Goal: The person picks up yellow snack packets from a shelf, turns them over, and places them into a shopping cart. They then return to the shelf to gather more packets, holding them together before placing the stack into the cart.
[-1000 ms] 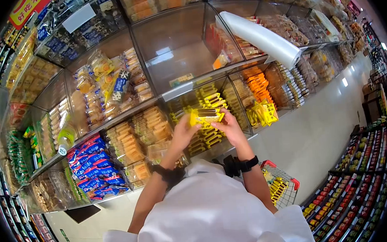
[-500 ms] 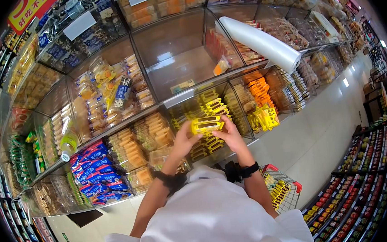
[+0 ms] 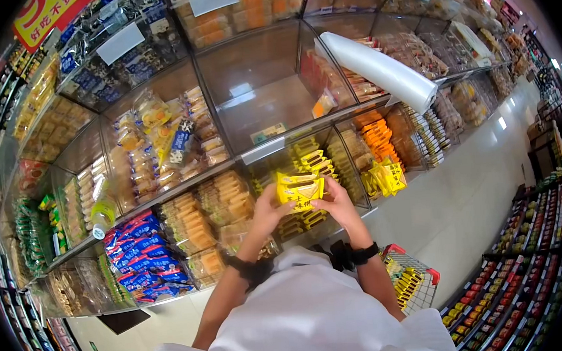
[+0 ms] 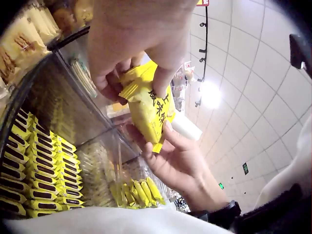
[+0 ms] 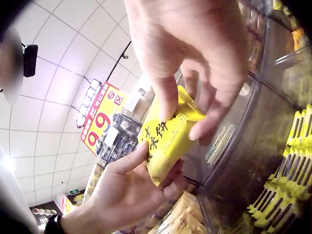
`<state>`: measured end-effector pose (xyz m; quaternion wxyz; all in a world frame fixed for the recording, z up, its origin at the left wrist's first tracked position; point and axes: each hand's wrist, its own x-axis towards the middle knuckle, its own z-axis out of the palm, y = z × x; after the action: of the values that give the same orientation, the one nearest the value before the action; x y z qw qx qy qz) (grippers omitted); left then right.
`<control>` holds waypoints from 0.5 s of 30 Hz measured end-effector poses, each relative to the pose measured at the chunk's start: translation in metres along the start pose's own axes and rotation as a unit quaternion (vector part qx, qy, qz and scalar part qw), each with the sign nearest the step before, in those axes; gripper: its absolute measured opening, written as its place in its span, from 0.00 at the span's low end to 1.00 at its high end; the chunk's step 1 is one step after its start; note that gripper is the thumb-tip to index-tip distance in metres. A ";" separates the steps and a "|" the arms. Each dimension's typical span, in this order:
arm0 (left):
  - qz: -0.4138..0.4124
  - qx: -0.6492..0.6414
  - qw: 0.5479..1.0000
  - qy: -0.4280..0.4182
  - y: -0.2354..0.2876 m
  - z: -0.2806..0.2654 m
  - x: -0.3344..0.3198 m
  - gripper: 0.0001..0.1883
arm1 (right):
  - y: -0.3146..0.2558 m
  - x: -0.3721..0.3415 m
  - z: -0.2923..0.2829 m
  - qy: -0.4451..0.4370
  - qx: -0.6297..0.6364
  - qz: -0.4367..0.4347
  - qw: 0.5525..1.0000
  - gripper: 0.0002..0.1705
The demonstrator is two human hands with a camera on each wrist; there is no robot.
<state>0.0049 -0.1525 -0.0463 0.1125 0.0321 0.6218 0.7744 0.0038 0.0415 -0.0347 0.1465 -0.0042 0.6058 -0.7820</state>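
Note:
A small yellow biscuit packet (image 3: pixel 301 192) with dark printed characters is held up between both hands, in front of the lower shelf bins. My left hand (image 3: pixel 268 209) grips its left end, thumb on the printed face and fingers behind. On the opposite end, my right hand (image 3: pixel 337 205) pinches it in the same way. In the left wrist view the packet (image 4: pixel 148 109) shows crimped ends and its lettering. The right wrist view has the thumbs pressing the lettered side of the packet (image 5: pixel 168 141). Rows of similar yellow packets (image 3: pixel 312 156) stand in the bin just beyond the hands.
Clear-walled bins hold blue packets (image 3: pixel 145 259) and orange packets (image 3: pixel 378 138). A white plastic roll (image 3: pixel 378 69) lies across the upper bins. A green-tinted bottle (image 3: pixel 104 212) sits at the shelf edge on the left. A cart (image 3: pixel 421 283) with yellow packets stands by my right arm.
The packet has been turned between the hands: its dark-windowed side faced up before, and the lettered face shows now. Both hands have stayed on it, and the head view has shifted slightly.

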 end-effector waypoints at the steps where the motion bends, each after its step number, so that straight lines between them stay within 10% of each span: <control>1: 0.007 -0.021 1.000 0.006 -0.001 0.000 0.000 0.24 | 0.002 0.001 0.000 -0.007 0.009 -0.008 1.000 0.37; 15: 0.015 -0.031 0.999 0.036 0.000 0.000 -0.002 0.23 | 0.005 0.002 0.004 -0.017 0.008 0.024 1.000 0.32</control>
<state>0.0072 -0.1527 -0.0462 0.0795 0.0103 0.6002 0.7958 0.0037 0.0366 -0.0385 0.1761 -0.0019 0.5969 -0.7828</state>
